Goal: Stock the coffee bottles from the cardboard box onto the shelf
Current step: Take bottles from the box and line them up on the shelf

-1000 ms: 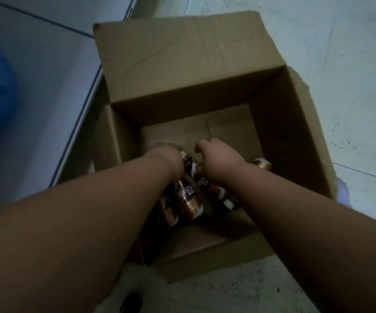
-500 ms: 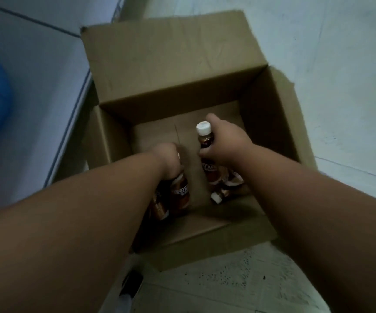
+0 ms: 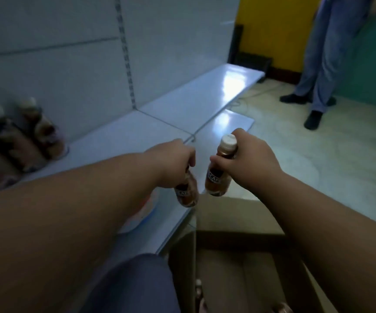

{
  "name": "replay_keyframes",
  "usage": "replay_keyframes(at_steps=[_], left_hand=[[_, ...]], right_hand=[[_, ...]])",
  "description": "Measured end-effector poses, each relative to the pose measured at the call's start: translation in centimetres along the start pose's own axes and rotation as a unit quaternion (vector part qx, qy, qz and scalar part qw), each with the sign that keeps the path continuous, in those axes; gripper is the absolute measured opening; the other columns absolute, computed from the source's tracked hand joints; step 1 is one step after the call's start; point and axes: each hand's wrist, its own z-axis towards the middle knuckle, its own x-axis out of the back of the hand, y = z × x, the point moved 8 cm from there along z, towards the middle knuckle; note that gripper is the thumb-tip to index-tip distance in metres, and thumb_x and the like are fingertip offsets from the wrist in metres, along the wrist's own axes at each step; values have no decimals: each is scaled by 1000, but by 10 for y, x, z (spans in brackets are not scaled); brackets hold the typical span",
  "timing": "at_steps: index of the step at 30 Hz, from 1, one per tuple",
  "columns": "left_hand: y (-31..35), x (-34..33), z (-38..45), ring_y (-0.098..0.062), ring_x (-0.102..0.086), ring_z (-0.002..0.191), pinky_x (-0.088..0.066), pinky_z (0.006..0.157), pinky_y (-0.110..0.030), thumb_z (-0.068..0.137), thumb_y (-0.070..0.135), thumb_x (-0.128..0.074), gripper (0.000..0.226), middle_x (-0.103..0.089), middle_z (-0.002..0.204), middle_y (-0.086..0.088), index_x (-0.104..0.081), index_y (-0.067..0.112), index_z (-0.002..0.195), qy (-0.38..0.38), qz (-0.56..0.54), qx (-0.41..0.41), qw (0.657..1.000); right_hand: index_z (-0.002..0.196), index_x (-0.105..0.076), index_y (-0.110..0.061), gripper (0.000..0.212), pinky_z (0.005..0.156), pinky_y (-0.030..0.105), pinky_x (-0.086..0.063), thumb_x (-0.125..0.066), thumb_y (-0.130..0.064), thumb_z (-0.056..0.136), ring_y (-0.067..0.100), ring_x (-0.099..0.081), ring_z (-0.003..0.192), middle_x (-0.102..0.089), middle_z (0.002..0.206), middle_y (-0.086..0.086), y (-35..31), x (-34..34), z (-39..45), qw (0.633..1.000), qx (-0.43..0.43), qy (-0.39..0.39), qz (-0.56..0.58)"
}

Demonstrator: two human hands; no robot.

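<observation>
Coffee bottles (image 3: 218, 175), cylindrical, white-capped, glossy brown labels.

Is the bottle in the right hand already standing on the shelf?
No, the right hand holds its coffee bottle in the air, off the white shelf.

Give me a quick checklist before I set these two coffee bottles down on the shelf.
1. Left hand grip on its bottle: ok, fist closed round the top.
2. Right hand grip on its bottle: ok, held at the neck.
3. Bare shelf space ahead: ok.
4. Stocked bottles at left stay apart from your path: ok.
5. Caps sealed: cannot tell.
</observation>
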Motion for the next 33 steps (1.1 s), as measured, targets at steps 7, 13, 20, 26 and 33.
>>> replay_keyframes(at_steps=[7,13,20,26,33], left_hand=[[-110,96,-33,-17,-54,100,-50,84,-34,82,20,-66,32,-50,108,4,-60,29,112,70,7,36,997],[-189,133,-25,-14,-53,88,-46,76,-29,81,25,-66,25,-48,96,5,-60,26,105,113,46,77,990],[-244,134,-14,-19,-58,91,-51,77,-34,83,18,-64,32,-51,105,0,-62,20,115,103,109,116,982],[-285,125,-12,-24,-58,86,-52,77,-40,82,19,-65,30,-55,104,-4,-63,20,111,108,107,153,976],[-287,113,-8,-27,-53,101,-41,84,-38,88,20,-51,32,-52,113,-7,-49,20,120,151,207,159,953]], right_hand=[[95,-49,-21,38,64,32,-43,-70,-48,78,21,-56,81,-57,87,-1,-144,-23,63,994,110,14,5],[102,-53,-17,39,72,36,-53,-72,-39,77,22,-60,84,-62,93,2,-201,-58,126,990,128,23,51],[100,-50,-16,31,65,31,-50,-71,-23,79,20,-58,80,-51,77,-6,-256,-146,177,985,148,-82,42],[107,-51,-14,33,65,30,-45,-69,-22,81,22,-58,83,-58,90,3,-287,-191,204,976,183,-116,7],[109,-50,-13,38,71,32,-47,-70,-31,83,22,-56,85,-59,96,5,-285,-223,226,978,156,-139,5]])
